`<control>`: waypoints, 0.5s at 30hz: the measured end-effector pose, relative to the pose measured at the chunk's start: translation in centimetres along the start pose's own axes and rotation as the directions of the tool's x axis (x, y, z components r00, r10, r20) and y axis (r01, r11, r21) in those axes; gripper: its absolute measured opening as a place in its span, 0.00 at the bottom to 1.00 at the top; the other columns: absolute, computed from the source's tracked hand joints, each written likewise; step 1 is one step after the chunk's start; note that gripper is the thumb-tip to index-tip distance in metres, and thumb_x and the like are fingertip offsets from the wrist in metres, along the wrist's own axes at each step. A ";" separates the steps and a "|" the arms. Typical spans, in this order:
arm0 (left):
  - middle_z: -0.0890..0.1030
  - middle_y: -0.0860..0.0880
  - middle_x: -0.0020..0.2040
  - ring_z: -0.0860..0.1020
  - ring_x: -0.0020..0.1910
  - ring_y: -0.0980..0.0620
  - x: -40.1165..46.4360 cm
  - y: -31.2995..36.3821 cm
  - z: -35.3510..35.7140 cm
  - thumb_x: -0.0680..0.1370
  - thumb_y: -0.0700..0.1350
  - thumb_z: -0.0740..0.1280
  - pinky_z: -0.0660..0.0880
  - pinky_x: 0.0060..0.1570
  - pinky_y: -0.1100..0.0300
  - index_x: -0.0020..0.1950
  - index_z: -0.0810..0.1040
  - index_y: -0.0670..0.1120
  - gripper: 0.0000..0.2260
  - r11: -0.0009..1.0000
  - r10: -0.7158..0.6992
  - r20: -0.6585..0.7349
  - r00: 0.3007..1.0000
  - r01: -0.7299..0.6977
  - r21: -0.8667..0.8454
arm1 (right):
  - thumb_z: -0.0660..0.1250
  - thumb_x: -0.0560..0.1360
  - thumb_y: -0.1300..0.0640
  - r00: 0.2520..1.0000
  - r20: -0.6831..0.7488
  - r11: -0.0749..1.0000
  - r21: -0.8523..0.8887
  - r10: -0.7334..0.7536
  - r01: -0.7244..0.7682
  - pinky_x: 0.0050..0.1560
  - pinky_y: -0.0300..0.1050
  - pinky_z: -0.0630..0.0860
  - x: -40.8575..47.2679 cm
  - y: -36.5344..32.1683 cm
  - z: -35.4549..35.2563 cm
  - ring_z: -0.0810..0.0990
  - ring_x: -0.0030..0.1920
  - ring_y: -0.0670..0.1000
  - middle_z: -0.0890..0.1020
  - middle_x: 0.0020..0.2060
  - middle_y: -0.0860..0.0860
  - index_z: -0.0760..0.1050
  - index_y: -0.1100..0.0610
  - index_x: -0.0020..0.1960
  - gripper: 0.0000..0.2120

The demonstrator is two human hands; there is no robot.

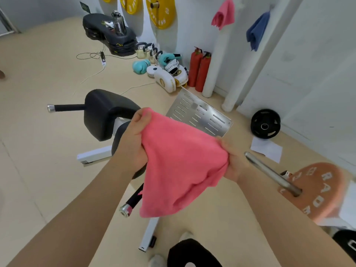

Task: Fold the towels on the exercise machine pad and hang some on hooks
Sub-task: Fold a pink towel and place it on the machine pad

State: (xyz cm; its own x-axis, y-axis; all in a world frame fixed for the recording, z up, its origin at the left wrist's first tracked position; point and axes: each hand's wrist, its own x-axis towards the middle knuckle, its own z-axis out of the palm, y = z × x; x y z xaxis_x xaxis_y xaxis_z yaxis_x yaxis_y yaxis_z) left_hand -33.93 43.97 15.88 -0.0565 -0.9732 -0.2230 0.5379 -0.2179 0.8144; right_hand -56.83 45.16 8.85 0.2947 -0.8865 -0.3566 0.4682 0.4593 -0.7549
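A pink towel (179,166) hangs loosely in the air in front of me, held by both hands. My left hand (134,135) grips its upper left corner, and my right hand (234,160) grips its right edge, bunching the cloth. Below and behind it stands the exercise machine with a black pad (104,112) and a second pad mostly hidden by my left hand. Another pink towel (224,14) hangs on a hook on the far wall, and a blue towel (257,31) hangs on a hook to its right.
A metal footplate (200,112) lies past the towel. Two red fire extinguishers (199,69), boxing gloves (167,74) and kettlebells sit along the wall. A black weight plate (265,124) lies on the floor; an orange plate on a steel bar (316,191) stands at right.
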 end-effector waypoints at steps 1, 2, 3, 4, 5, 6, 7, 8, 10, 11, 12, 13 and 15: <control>0.80 0.54 0.33 0.78 0.35 0.57 0.4 0.4 0.4 0.78 0.47 0.61 0.76 0.40 0.62 0.42 0.73 0.51 0.06 1.000 0.020 0.002 1.000 -0.020 -0.014 | 0.83 0.40 0.46 0.998 -0.063 0.999 0.045 -0.013 0.015 0.36 0.40 0.80 -0.3 -0.4 -0.8 0.84 0.38 0.48 0.86 0.38 0.51 0.84 0.54 0.39 0.29; 0.80 0.54 0.33 0.77 0.35 0.57 0.8 0.7 0.7 0.78 0.47 0.61 0.75 0.41 0.61 0.41 0.74 0.51 0.07 1.000 0.027 0.016 1.000 -0.027 0.006 | 0.83 0.40 0.47 0.991 -0.130 0.999 0.048 -0.014 0.020 0.35 0.41 0.80 -0.4 -0.7 -1.6 0.84 0.37 0.49 0.85 0.37 0.51 0.83 0.54 0.41 0.30; 0.79 0.54 0.33 0.77 0.35 0.57 1.1 0.7 1.4 0.78 0.46 0.61 0.74 0.41 0.61 0.41 0.74 0.51 0.07 0.999 0.021 0.040 0.999 -0.023 0.044 | 0.83 0.43 0.49 0.982 -0.190 1.000 0.011 -0.017 0.019 0.37 0.41 0.80 -0.3 -0.9 -2.6 0.82 0.37 0.50 0.83 0.36 0.51 0.80 0.55 0.42 0.29; 0.78 0.54 0.33 0.76 0.35 0.57 1.6 0.3 2.0 0.79 0.46 0.61 0.73 0.40 0.61 0.41 0.73 0.51 0.07 0.997 0.003 0.059 0.998 -0.008 0.082 | 0.82 0.49 0.52 0.967 -0.256 0.999 -0.032 -0.013 0.005 0.37 0.41 0.78 0.0 -0.8 -3.8 0.79 0.37 0.51 0.81 0.35 0.51 0.76 0.55 0.42 0.25; 0.77 0.52 0.34 0.75 0.35 0.57 2.2 -0.3 2.7 0.79 0.45 0.61 0.72 0.39 0.61 0.41 0.73 0.50 0.06 0.992 -0.024 0.079 0.997 0.014 0.123 | 0.79 0.56 0.55 0.944 -0.329 0.997 -0.080 -0.008 -0.019 0.36 0.42 0.74 0.3 -0.7 -4.6 0.76 0.37 0.51 0.78 0.34 0.51 0.73 0.55 0.41 0.19; 0.76 0.51 0.35 0.74 0.35 0.56 2.8 -1.0 3.6 0.79 0.45 0.60 0.71 0.38 0.61 0.42 0.72 0.50 0.06 0.985 -0.059 0.098 0.993 0.042 0.168 | 0.76 0.63 0.58 0.900 -0.435 0.982 -0.170 -0.001 -0.081 0.36 0.43 0.70 0.8 -0.2 -5.6 0.74 0.37 0.51 0.77 0.35 0.52 0.73 0.55 0.41 0.13; 0.75 0.50 0.36 0.72 0.36 0.55 3.5 -1.9 4.5 0.79 0.45 0.61 0.70 0.38 0.61 0.42 0.72 0.50 0.06 0.976 -0.096 0.111 0.989 0.072 0.205 | 0.73 0.68 0.60 0.834 -0.552 0.927 -0.312 0.001 -0.207 0.36 0.44 0.68 1.1 0.2 -6.4 0.74 0.39 0.52 0.77 0.38 0.54 0.74 0.57 0.45 0.09; 0.74 0.50 0.37 0.72 0.36 0.55 4.2 -2.8 5.3 0.79 0.44 0.61 0.70 0.38 0.61 0.43 0.73 0.49 0.06 0.965 -0.137 0.119 0.983 0.105 0.240 | 0.69 0.72 0.61 0.747 -0.665 0.796 -0.463 -0.020 -0.391 0.40 0.45 0.69 1.5 0.7 -7.5 0.75 0.44 0.55 0.77 0.45 0.56 0.74 0.58 0.54 0.12; 0.75 0.50 0.38 0.72 0.38 0.55 5.7 -4.2 6.7 0.79 0.44 0.62 0.71 0.39 0.62 0.43 0.74 0.49 0.05 0.937 -0.218 0.140 0.966 0.168 0.305 | 0.66 0.74 0.59 0.656 -0.748 0.456 -0.622 -0.104 -0.636 0.51 0.48 0.71 1.9 0.9 -8.2 0.73 0.59 0.59 0.73 0.61 0.60 0.64 0.60 0.68 0.24; 0.75 0.50 0.40 0.73 0.39 0.55 6.3 -4.7 7.3 0.78 0.44 0.62 0.71 0.40 0.62 0.44 0.75 0.49 0.04 0.921 -0.253 0.163 0.954 0.186 0.341 | 0.67 0.73 0.60 0.677 -0.725 0.457 -0.649 -0.126 -0.609 0.53 0.47 0.71 2.0 0.2 -7.8 0.72 0.62 0.59 0.70 0.64 0.60 0.61 0.59 0.70 0.28; 0.76 0.49 0.41 0.73 0.40 0.54 6.9 -5.0 7.9 0.78 0.43 0.63 0.72 0.42 0.61 0.45 0.76 0.49 0.04 0.901 -0.276 0.200 0.940 0.180 0.395 | 0.66 0.73 0.61 0.733 -0.667 0.555 -0.664 -0.135 -0.501 0.53 0.46 0.70 2.4 -1.0 -7.2 0.71 0.62 0.58 0.68 0.66 0.59 0.61 0.56 0.71 0.29; 0.77 0.48 0.42 0.74 0.40 0.54 7.4 -5.2 8.4 0.78 0.42 0.63 0.72 0.43 0.61 0.45 0.77 0.48 0.04 0.874 -0.288 0.250 0.924 0.147 0.463 | 0.66 0.72 0.64 0.817 -0.560 0.683 -0.652 -0.139 -0.331 0.54 0.46 0.70 2.7 -2.5 -6.4 0.71 0.62 0.55 0.67 0.68 0.57 0.62 0.52 0.71 0.29; 0.78 0.51 0.40 0.75 0.40 0.57 8.1 -5.3 9.1 0.76 0.38 0.64 0.72 0.45 0.64 0.44 0.78 0.49 0.06 0.786 -0.248 0.351 0.903 -0.024 0.617 | 0.65 0.70 0.68 0.955 -0.238 0.803 -0.596 -0.176 -0.001 0.62 0.48 0.70 3.4 -5.7 -4.5 0.71 0.63 0.52 0.69 0.68 0.55 0.65 0.47 0.67 0.30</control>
State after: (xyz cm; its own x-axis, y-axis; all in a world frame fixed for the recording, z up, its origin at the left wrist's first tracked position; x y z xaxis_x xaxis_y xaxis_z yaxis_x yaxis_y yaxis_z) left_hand -44.91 36.57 14.58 -0.4793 -0.8508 -0.2156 -0.0949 -0.1940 0.9764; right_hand -62.24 39.31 9.52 0.0007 -0.9407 -0.3391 -0.1205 0.3366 -0.9339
